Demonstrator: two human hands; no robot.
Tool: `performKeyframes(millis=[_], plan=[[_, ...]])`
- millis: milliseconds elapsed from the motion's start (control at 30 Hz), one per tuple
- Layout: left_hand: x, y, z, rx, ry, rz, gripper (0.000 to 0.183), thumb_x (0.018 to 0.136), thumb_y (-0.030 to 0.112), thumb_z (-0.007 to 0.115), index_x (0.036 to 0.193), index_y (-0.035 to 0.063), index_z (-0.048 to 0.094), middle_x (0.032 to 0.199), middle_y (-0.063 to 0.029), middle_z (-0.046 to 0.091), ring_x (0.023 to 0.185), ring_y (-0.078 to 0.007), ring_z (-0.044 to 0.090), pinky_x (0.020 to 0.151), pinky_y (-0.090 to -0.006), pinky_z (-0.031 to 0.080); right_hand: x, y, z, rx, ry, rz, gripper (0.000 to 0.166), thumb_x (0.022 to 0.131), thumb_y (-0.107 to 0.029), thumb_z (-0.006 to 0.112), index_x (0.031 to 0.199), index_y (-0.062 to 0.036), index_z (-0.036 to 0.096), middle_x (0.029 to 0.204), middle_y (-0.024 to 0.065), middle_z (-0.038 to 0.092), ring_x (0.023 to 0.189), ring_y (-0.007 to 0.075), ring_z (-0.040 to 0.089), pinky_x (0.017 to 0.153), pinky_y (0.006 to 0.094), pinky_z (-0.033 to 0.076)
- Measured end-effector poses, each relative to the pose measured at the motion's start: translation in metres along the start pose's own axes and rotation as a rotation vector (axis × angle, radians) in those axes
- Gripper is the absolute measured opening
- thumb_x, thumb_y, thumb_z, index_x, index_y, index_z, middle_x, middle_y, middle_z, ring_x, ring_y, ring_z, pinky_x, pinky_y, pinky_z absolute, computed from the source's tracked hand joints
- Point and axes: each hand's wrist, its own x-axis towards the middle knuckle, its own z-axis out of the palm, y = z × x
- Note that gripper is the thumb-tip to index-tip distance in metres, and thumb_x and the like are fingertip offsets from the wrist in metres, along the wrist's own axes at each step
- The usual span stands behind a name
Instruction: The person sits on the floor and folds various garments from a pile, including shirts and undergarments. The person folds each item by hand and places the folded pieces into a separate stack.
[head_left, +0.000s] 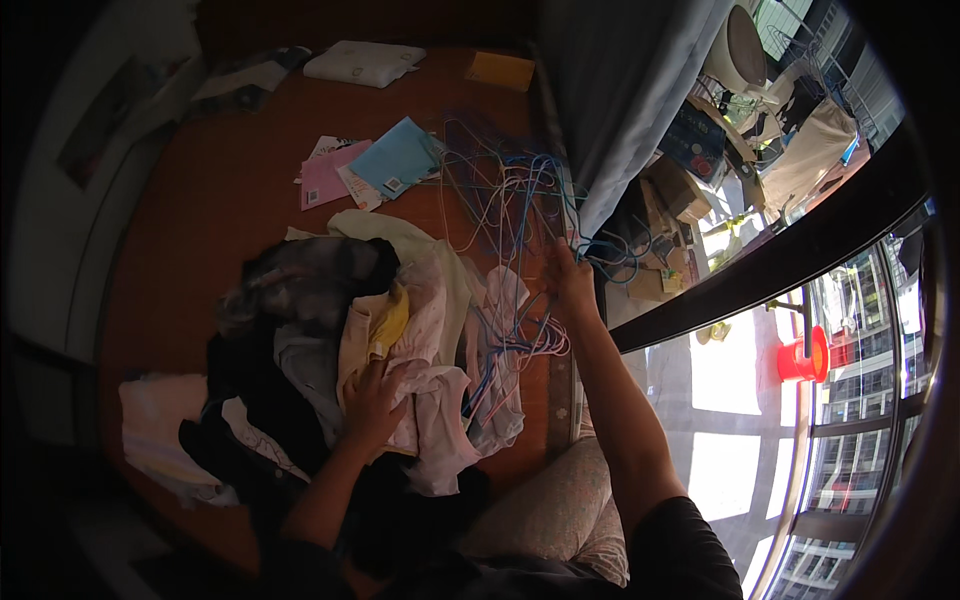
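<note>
My left hand (373, 409) lies on a heap of clothes, its fingers spread over a light pink garment (421, 322) and a yellow one (390, 324). Dark garments (244, 382) make up the heap's left side, and a pale cream garment (450, 277) its far side. Up and to the right, my right hand (568, 274) is at a tangle of coloured wire hangers (517, 195). Whether its fingers grip a hanger is hidden by the tangle and shade. More hangers (536, 341) lie just below that hand, partly over the clothes.
Everything lies on a reddish-brown wooden surface (202, 187). Beyond the heap are a blue booklet (396, 157), a pink booklet (330, 176), a folded white cloth (364, 64) and an orange-yellow flat item (501, 71). A folded pale cloth (165, 424) sits left; a grey curtain (637, 97) hangs right.
</note>
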Motion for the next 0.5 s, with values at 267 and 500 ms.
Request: performKeyframes(millis=[267,500], plan=[[-0.005,-0.074,0.01,0.02,-0.011,-0.041,0.066,0.066,0.019,0.074,0.125,0.0061,0.047,0.133,-0.0171,0.041,0.12,-0.0337,0.041,0.095,-0.0533,0.029,0.125,0.006,-0.008,-0.663,-0.174,-0.174,0.035,0.091,-0.034,0.055,0.095,0.0001,0.059,0.074,0.0038,0.055,0.063,0.0149,0.053,0.059,0.0306,0.044],[-0.001,-0.121,0.003,-0.019,-0.079,-0.193,0.067,0.07,0.022,0.069,0.129,0.0043,0.044,0.139,-0.021,0.035,0.126,-0.0391,0.034,0.103,-0.0542,0.021,-0.076,0.063,0.017,-0.821,-0.877,0.657,0.05,0.088,-0.043,0.056,0.101,0.0047,0.058,0.091,0.0168,0.065,0.083,0.0249,0.065,0.07,0.0347,0.053]])
